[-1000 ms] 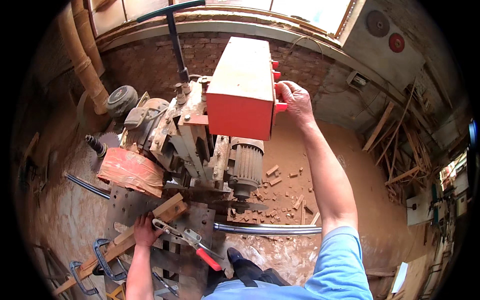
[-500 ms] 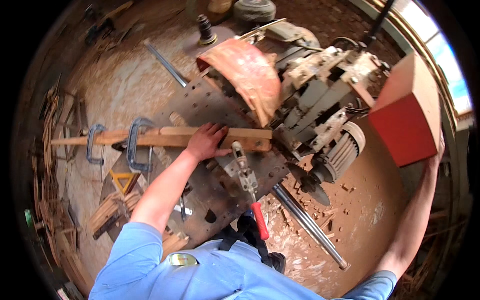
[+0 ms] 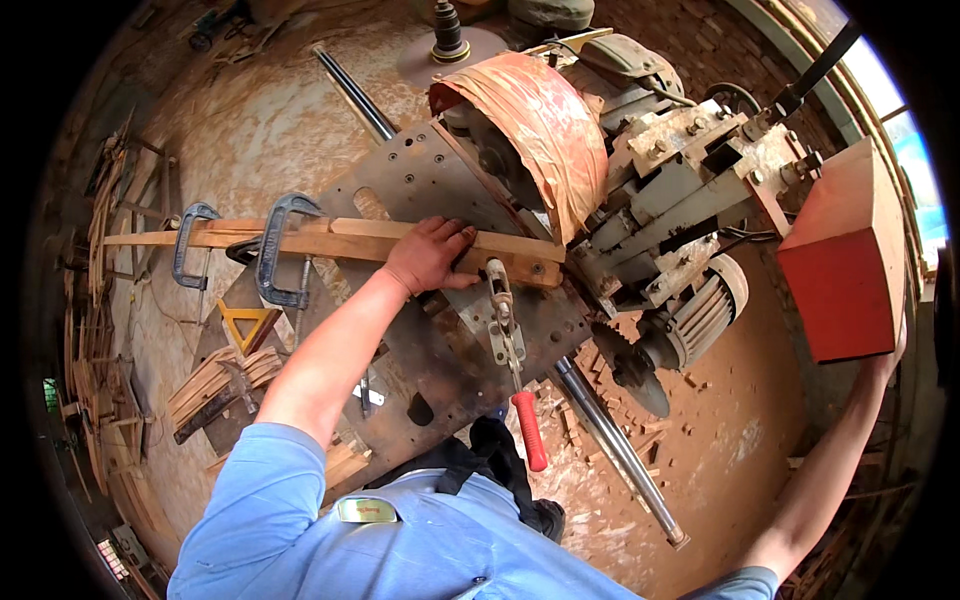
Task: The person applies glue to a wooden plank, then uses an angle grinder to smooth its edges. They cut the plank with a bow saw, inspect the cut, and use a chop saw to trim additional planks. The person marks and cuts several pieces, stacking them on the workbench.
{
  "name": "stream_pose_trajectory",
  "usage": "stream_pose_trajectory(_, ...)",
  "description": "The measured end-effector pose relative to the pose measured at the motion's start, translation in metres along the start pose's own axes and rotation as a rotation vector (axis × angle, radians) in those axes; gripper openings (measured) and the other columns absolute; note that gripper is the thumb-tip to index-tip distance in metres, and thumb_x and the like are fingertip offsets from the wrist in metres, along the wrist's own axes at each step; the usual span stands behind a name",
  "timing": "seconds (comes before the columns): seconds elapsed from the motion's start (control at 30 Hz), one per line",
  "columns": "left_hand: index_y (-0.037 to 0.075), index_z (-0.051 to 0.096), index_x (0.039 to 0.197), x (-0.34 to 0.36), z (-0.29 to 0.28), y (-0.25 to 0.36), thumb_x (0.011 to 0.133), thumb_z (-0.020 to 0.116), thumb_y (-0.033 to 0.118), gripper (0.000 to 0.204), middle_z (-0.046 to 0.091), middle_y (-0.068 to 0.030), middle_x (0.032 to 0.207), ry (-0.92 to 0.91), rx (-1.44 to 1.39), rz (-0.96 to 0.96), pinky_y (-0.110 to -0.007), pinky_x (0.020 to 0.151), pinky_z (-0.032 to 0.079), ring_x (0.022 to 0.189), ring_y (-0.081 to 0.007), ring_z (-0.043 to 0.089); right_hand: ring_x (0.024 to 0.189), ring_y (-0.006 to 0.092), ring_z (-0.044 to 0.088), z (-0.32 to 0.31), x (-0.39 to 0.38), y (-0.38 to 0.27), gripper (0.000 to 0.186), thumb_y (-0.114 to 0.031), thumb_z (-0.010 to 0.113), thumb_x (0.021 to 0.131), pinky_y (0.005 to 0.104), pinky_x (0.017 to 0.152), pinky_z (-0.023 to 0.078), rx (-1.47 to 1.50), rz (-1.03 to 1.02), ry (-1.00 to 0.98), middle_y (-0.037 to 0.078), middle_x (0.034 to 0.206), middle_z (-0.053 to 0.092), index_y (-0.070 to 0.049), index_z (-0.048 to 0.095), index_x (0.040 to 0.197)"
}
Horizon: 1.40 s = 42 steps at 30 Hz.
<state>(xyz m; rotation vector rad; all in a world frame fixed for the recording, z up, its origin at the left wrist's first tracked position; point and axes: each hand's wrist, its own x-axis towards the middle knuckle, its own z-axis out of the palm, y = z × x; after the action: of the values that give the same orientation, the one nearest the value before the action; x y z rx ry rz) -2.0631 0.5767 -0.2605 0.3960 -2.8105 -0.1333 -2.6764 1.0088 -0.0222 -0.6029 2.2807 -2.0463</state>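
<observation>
My left hand lies over a pale wooden strip, fingers bent across its top and thumb on the near side. The strip rests along a longer wooden bar on a drilled metal plate. Close to my thumb stands a toggle clamp with a red handle. Two C-clamps, a larger one and a smaller one, grip the bar toward the left. At far right my right hand is against a red box; its fingers are mostly hidden.
A saw blade and a motor sit right of the plate, and a curved reddish guard rises beyond it. A yellow triangle and stacked wood strips lie at left. Wood offcuts litter the floor.
The whole view has shifted slightly, so the machine appears farther right. My left hand stays on the wooden strip, and my right hand stays at the red box.
</observation>
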Motion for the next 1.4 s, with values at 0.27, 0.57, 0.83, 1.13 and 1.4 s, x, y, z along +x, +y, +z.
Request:
stream_pose_trajectory(0.27,0.004,0.058,0.127,0.005,-0.001,-0.02,0.067,0.076,0.039,0.072,0.062,-0.0154,0.121,0.01,-0.071,0.023,-0.043,0.096,0.049,0.108,-0.0365,0.059,0.07,0.011,0.055,0.034,-0.277,-0.022,0.026,-0.032,0.054,0.101,0.0273,0.063,0.045,0.122,0.162,0.247,0.0,0.076,0.06,-0.009,0.066,0.098)
stream_pose_trajectory(0.57,0.002,0.059,0.127,0.008,-0.004,-0.048,0.071,0.074,0.049,0.074,0.062,-0.0152,0.122,-0.021,-0.043,0.025,-0.043,0.098,0.047,0.109,-0.0351,0.058,0.071,0.0169,0.067,0.203,-0.531,0.063,0.033,-0.025,0.056,0.099,0.0309,0.066,0.055,-0.145,0.997,-0.558,0.013,0.087,0.072,0.003,0.065,0.113)
stream_pose_trajectory(0.83,0.002,0.061,0.123,0.013,-0.009,-0.071,0.072,0.075,0.053,0.074,0.063,-0.0139,0.12,0.005,-0.047,0.042,-0.041,0.096,0.048,0.105,-0.0331,0.059,0.086,0.0149,0.065,0.333,-0.596,0.108,0.059,-0.042,0.06,0.096,0.03,0.074,0.052,-0.238,0.766,-0.874,0.012,0.097,0.068,0.008,0.053,0.127)
stream_pose_trajectory(1.13,0.005,0.057,0.129,0.015,-0.012,-0.087,0.065,0.079,0.044,0.078,0.06,-0.0156,0.125,-0.066,-0.111,-0.022,-0.044,0.097,0.047,0.111,-0.0366,0.056,0.115,0.0289,0.059,0.399,-0.624,0.154,0.057,-0.037,0.057,0.098,0.0369,0.102,0.043,-0.316,0.632,-0.816,0.019,0.12,0.064,0.009,0.05,0.131)
stream_pose_trajectory(1.4,0.005,0.059,0.127,0.018,-0.014,-0.096,0.063,0.08,0.041,0.077,0.061,-0.0136,0.122,-0.059,-0.119,-0.028,-0.043,0.094,0.049,0.109,-0.0349,0.057,0.123,0.0276,0.053,0.41,-0.614,0.13,0.051,-0.033,0.055,0.099,0.0359,0.108,0.038,-0.084,0.732,-0.75,0.019,0.128,0.06,0.008,0.053,0.128)
